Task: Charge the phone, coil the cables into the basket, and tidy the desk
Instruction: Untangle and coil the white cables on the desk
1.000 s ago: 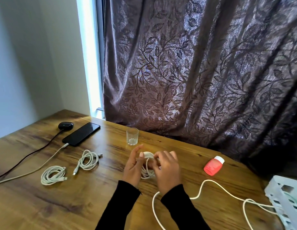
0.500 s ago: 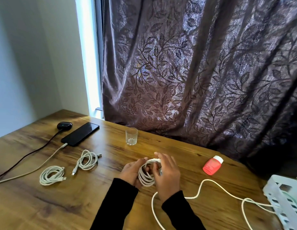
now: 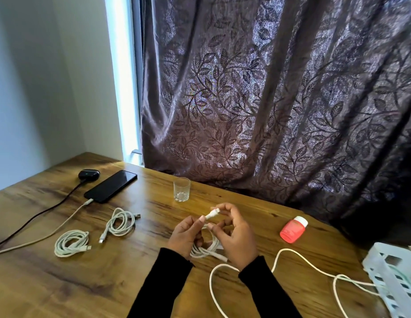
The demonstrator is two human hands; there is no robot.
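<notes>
Far left: black glossy slab phone (image 3: 111,186) lying on the wooden desk (image 3: 62,283), pale charging lead (image 3: 48,234) sitting at its near end. Near left: two white coiled cables (image 3: 72,243) (image 3: 120,222) resting apart.

Centre: left hand (image 3: 185,235) pinching the white plug end (image 3: 212,213) and closing around the white half-wound cable (image 3: 205,250); right hand (image 3: 236,237) curling its grip loosely about the same loops, fingertips touching the plug.

Handling note: keeping loops even and tucking the plug through should be stopping the coil springing open.

Right: loose tail trailing to the pale blue slotted plastic basket (image 3: 392,278).
</notes>
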